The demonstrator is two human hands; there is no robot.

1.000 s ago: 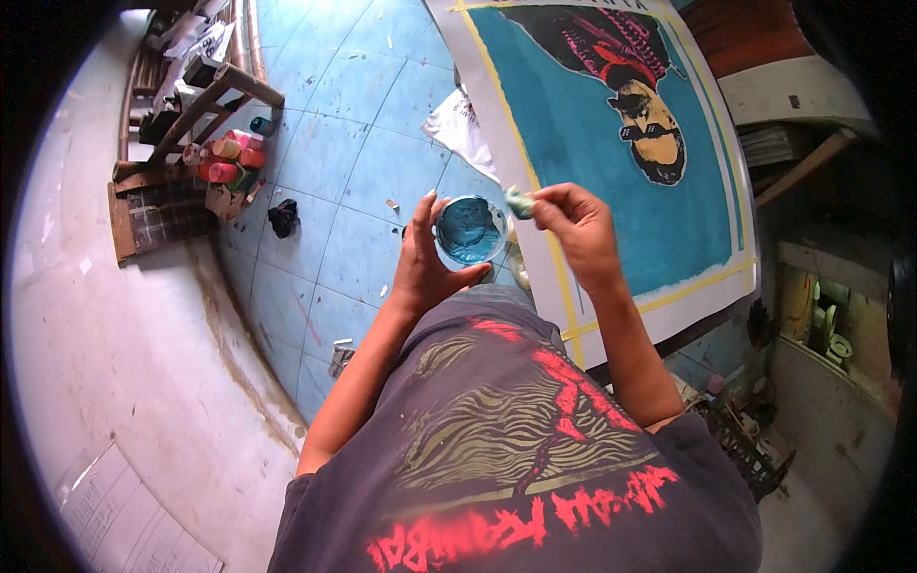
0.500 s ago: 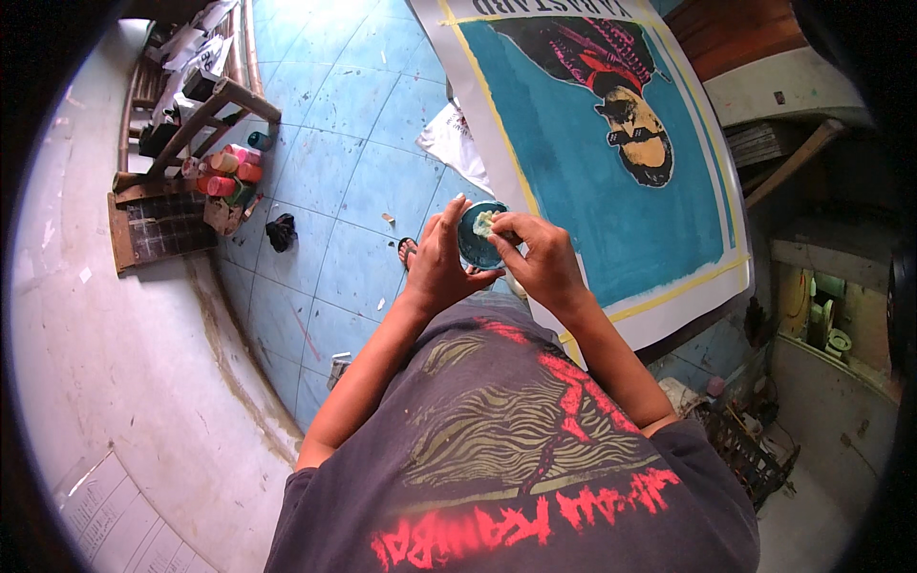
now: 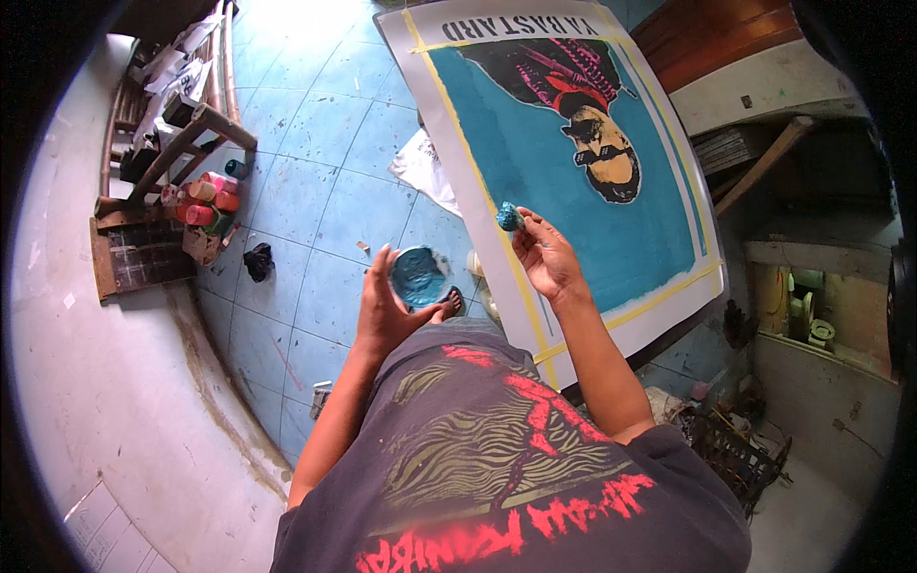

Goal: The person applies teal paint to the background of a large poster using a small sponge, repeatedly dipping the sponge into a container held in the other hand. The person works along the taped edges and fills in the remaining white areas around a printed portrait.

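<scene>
My left hand (image 3: 377,320) grips a round tub of teal-blue paint (image 3: 420,277), thumb and fingers spread around its rim. Pinched in my right hand (image 3: 548,265) is a small lumpy piece of sponge (image 3: 508,217), its outer end coated with wet blue paint. The sponge is held up over the left border of a large poster (image 3: 525,177), apart from the tub. On the poster a blue ground surrounds an upside-down portrait in sunglasses, and yellow tape (image 3: 626,310) runs along the edges.
Bottles of red and pink paint (image 3: 205,202) stand by a bamboo bench (image 3: 181,153) at left. A black crumpled bag (image 3: 258,262) and white cloth (image 3: 425,172) lie on the blue tiled floor (image 3: 330,229). At lower right is a dark crate (image 3: 731,458).
My hands have separated: the right drew the sponge out of the tub toward the poster, and the left moved down and left with the tub. The sponge's visible end is now blue.
</scene>
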